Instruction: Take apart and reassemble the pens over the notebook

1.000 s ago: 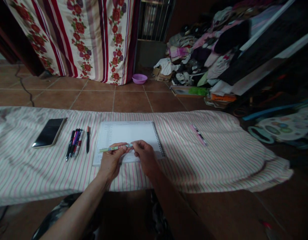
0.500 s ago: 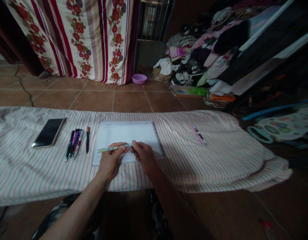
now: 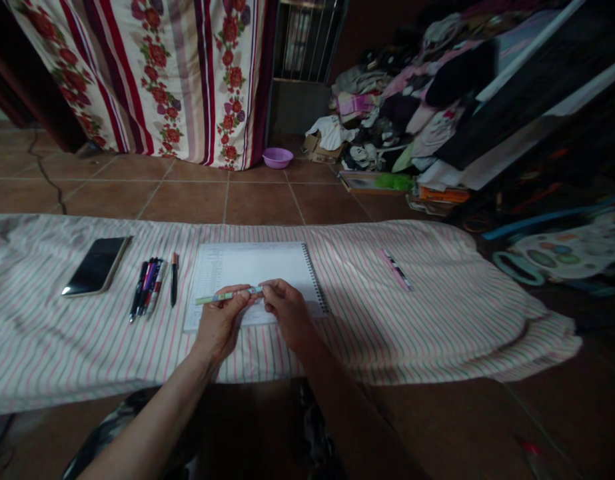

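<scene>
Both my hands meet over the near edge of a white spiral notebook (image 3: 257, 267) lying on a pink-striped cloth (image 3: 412, 320). My left hand (image 3: 220, 327) pinches the barrel of a pale green pen (image 3: 222, 297), which points left. My right hand (image 3: 287, 313) is closed on the same pen's right end. The pen is held level just above the page.
Left of the notebook lie several pens (image 3: 147, 287), a single dark pen (image 3: 174, 279) and a black phone (image 3: 94, 265). A pink pen (image 3: 396, 269) lies to the right. Beyond are tiled floor, a purple bowl (image 3: 278, 157), a floral hanging cloth (image 3: 177, 73) and a pile of clothes (image 3: 412, 100).
</scene>
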The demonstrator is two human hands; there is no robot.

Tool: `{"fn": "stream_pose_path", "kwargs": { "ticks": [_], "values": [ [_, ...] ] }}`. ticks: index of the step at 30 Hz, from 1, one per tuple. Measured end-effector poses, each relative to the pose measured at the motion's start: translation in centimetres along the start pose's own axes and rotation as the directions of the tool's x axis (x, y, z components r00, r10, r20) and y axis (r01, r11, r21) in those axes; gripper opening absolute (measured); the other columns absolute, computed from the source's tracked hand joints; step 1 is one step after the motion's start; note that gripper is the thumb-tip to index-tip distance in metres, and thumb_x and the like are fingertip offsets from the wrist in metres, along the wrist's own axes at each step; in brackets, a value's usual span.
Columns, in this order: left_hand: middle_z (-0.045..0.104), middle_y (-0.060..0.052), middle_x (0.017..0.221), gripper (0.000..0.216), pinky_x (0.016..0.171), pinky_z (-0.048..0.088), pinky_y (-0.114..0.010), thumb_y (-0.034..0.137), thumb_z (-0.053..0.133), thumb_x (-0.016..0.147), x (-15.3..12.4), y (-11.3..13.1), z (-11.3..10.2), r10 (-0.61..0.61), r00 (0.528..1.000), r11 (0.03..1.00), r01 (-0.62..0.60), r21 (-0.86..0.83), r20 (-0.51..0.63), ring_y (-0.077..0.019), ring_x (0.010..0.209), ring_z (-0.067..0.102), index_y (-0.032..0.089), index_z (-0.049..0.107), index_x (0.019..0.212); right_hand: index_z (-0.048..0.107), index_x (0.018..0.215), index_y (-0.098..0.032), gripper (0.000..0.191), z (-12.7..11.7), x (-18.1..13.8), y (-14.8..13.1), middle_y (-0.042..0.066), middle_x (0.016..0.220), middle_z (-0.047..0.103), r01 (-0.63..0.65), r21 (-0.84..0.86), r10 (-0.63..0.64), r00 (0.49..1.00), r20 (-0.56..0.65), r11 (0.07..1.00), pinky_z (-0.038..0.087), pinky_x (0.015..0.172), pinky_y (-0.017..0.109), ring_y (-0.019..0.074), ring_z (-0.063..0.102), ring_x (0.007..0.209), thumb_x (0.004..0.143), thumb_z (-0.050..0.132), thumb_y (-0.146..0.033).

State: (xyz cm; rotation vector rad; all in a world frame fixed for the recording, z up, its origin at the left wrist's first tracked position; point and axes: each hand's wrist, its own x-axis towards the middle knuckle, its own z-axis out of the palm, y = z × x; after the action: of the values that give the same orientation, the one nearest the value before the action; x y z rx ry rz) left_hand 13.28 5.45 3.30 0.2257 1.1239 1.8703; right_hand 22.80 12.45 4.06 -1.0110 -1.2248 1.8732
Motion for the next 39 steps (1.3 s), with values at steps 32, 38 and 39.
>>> {"fn": "stream_pose_path", "kwargs": {
  "ticks": [32,38,39],
  "values": [
    [0.070,-0.005,0.065,0.029,0.070,0.051,-0.020,0.019,0.082,0.051,-0.04,0.03,0.11,-0.011,1.000,1.000,0.011,-0.011,-0.021,-0.0122,0.065,0.066,0.011,0.068,0.076,0.056,0.065,-0.016,0.037,-0.19,0.10,0.54,0.000,0.061,0.057,-0.092,0.003,0.092,0.996,-0.003,0.996,0.033,0.049,0.023,0.0081,0.044,0.051,0.067,0.062,-0.053],
    [0.070,-0.004,0.063,0.027,0.068,0.051,-0.020,0.020,0.081,0.053,-0.13,-0.17,0.17,0.012,1.000,1.000,-0.013,0.024,0.015,-0.0124,0.064,0.066,0.011,0.068,0.076,0.053,0.056,-0.017,0.032,-0.43,0.33,0.69,-0.003,0.052,0.052,-0.002,-0.086,0.001,1.000,-0.014,0.996,0.025,0.044,0.024,0.0064,0.036,0.043,0.068,0.061,-0.046],
    [0.070,-0.004,0.063,0.027,0.068,0.051,-0.021,0.020,0.081,0.054,-0.15,-0.20,0.19,0.010,1.000,1.000,-0.011,0.024,0.016,-0.0124,0.064,0.066,0.011,0.068,0.076,0.053,0.056,-0.017,0.031,-0.38,0.32,0.61,-0.003,0.050,0.051,0.007,-0.101,-0.010,1.000,-0.029,0.995,0.025,0.045,0.024,0.0066,0.036,0.043,0.068,0.060,-0.044]
  ]
}}
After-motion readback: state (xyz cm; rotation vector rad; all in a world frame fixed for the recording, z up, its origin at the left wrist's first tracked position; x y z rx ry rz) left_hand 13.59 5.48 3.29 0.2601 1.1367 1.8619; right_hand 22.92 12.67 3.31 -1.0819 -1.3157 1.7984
